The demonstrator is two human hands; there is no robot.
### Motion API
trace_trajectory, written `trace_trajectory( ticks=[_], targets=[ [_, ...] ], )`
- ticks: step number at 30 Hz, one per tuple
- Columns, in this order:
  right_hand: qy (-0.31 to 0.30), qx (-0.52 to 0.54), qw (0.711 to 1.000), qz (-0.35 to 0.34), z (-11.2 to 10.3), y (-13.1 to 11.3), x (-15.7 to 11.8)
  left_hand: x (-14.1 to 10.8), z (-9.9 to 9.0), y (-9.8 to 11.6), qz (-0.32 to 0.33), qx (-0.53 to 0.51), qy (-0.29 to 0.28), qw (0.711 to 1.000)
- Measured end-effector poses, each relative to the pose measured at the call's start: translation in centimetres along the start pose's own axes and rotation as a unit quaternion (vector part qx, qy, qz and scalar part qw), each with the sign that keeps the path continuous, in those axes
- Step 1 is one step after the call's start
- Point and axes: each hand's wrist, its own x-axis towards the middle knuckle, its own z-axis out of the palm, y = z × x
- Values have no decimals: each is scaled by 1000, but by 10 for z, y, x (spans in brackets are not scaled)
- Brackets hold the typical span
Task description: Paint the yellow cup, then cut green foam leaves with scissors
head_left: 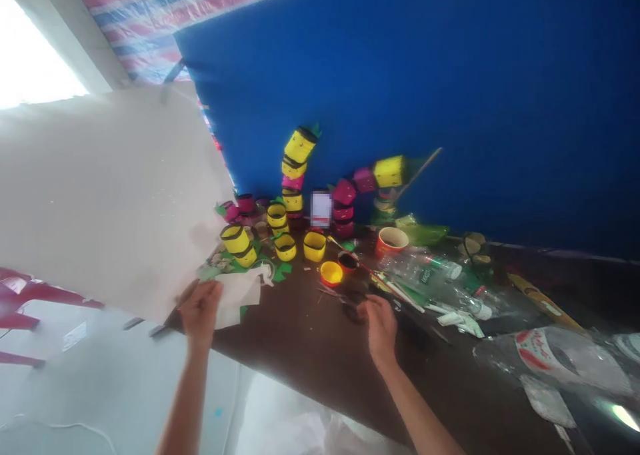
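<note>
My left hand (201, 308) is at the table's left edge, fingers closed at the side of a white sheet of paper (236, 300). Dark-handled scissors (353, 307) are in my right hand (380, 325), over the middle of the brown table (295, 335); their blades point left and are blurred. Just beyond them are a small cup of yellow paint (331, 274) and a cup of dark paint (348, 262). Yellow cut containers with black bands, such as this short one (315, 246), stand farther back.
Behind rises a blue board (400, 75), with stacked yellow and magenta segments (299, 147) before it. A white panel (110, 195) stands left. Clear plastic bottles (555, 362), brushes (405, 292) and a red-orange cup (393, 242) crowd the right. Green scraps (283, 271) lie near the paper.
</note>
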Motion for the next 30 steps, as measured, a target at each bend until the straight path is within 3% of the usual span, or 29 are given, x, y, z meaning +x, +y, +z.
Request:
trace_trajectory(
  ticks=[3,7,10,22,25,30],
  targets=[
    [-26,-44,999,-18,1,3,-4,-3,18,-6,73,116,-99,986],
    [-64,-91,993,-42,3,8,-4,-4,38,-13,127,306,-177,927],
    [-76,-120,988,-58,2,10,-4,2,42,-17,143,326,-230,906],
    [-81,-186,972,-119,3,19,2,18,21,-25,126,324,-188,919],
    [-86,-201,967,-131,3,19,2,16,20,-25,141,345,-189,909],
    [-82,-220,961,-146,2,18,2,11,19,-19,140,393,-251,873]
  ],
)
